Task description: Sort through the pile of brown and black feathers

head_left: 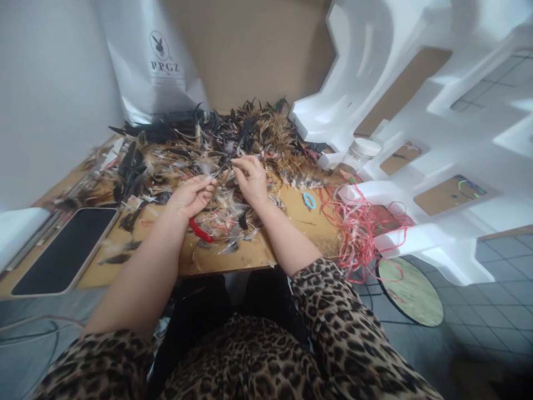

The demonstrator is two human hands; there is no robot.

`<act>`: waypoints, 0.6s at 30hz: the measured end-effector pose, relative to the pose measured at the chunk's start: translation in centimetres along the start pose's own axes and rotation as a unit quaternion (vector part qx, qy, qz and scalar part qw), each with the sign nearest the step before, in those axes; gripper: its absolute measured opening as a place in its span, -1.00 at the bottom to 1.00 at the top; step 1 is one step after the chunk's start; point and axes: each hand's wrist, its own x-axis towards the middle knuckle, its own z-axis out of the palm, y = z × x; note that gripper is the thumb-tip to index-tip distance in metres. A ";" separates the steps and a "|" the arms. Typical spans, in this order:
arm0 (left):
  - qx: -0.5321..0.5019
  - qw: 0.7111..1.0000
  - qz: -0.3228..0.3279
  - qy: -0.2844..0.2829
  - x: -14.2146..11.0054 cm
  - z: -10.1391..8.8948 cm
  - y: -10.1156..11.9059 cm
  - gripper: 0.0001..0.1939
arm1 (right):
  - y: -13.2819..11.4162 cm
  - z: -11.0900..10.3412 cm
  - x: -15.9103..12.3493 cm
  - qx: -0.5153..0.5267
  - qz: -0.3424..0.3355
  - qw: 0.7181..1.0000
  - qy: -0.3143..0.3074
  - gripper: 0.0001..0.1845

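Note:
My left hand (194, 195) is closed in a pinch, with a small pale feather (205, 169) at its fingertips. Close by on the right, my right hand (251, 178) also pinches, its thumb and forefinger at the dark thin end of a feather. Just below my left wrist shows a red curved piece (201, 230), smooth like a handle; I cannot tell whether it touches the hand. Around and behind both hands spreads a heap of loose feathers (266, 130), brown, black and white.
A phone (64, 253) lies at the left. Tangled pink strings (360, 233) hang over the table's right edge, near a light-blue ring (308, 200) and a lidded jar (361, 154). White foam packing (449, 244) stands right; a white printed bag (160, 83) stands behind.

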 end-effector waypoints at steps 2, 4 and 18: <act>0.053 0.995 0.076 0.028 0.3 0.0 -0.2 -0.90 | -0.4 -0.2 0.2 -0.019 0.005 0.999 0.047 -0.73; 0.095 0.985 0.135 0.046 0.6 -0.1 -0.5 -0.88 | -0.9 -0.3 0.3 -0.022 0.028 0.996 0.076 -0.73; 0.180 0.969 0.163 0.041 0.6 0.2 -1.3 -0.88 | -2.8 1.3 -0.3 0.329 0.349 0.872 -0.102 -0.72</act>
